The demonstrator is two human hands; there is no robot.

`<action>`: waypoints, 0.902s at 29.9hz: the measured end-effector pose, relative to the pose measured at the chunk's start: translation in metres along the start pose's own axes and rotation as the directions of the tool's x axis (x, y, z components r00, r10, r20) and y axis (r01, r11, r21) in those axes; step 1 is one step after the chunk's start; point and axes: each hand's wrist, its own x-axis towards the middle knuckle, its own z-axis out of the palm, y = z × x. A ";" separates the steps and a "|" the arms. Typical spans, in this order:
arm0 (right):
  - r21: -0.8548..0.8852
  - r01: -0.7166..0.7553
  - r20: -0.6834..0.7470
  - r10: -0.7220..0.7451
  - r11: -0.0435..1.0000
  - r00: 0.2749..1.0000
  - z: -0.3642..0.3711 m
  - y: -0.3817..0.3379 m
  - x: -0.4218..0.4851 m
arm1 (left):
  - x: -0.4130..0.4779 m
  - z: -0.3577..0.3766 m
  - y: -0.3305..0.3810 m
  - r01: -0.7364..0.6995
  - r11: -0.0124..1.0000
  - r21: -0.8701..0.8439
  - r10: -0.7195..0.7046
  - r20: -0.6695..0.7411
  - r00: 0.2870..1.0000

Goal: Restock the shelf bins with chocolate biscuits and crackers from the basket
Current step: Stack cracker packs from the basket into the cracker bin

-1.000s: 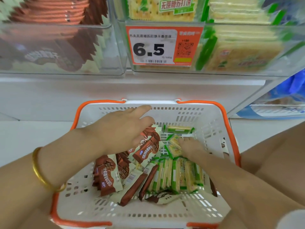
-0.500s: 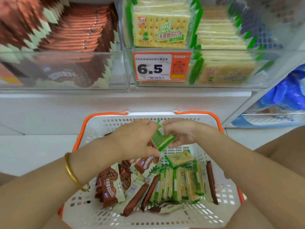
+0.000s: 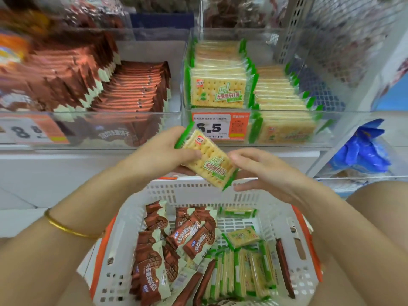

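My left hand [image 3: 161, 152] grips a green-edged cracker pack [image 3: 207, 160], held tilted above the far rim of the white basket [image 3: 192, 191]. My right hand [image 3: 260, 171] is at the pack's lower right end, fingers relaxed and touching it. Below, the basket holds several brown chocolate biscuit packs [image 3: 176, 246] on the left and several cracker packs [image 3: 240, 270] on the right. On the shelf, a clear bin of chocolate biscuits [image 3: 110, 85] stands left and a clear bin of crackers [image 3: 242, 85] stands right, directly behind the held pack.
An orange 6.5 price tag [image 3: 220, 127] fronts the cracker bin; a blurred price tag [image 3: 28, 131] fronts the chocolate bin. A blue bag [image 3: 364, 151] lies on a lower shelf at right. A perforated shelf upright [image 3: 291, 27] rises at back right. A knee [image 3: 379, 202] is beside the basket.
Both hands rose out of the basket with one cracker pack, from basket level to just in front of the cracker bin. The pack turned face up. The view tilted up toward the shelf.
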 end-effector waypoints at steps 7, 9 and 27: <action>-0.086 0.337 -0.226 -0.348 0.937 0.910 -0.015 -0.065 -0.015 | -0.003 -0.004 0.020 -0.331 0.943 -0.032 0.302 -0.336 0.892; -0.200 0.396 -0.361 -0.443 0.896 0.821 -0.029 -0.086 -0.008 | 0.002 -0.009 0.019 -0.390 0.913 0.118 0.397 -0.469 0.789; -0.787 0.059 -0.411 -0.594 0.614 0.692 -0.030 -0.095 0.046 | 0.013 0.002 0.000 -0.225 0.501 0.836 0.654 -0.195 0.731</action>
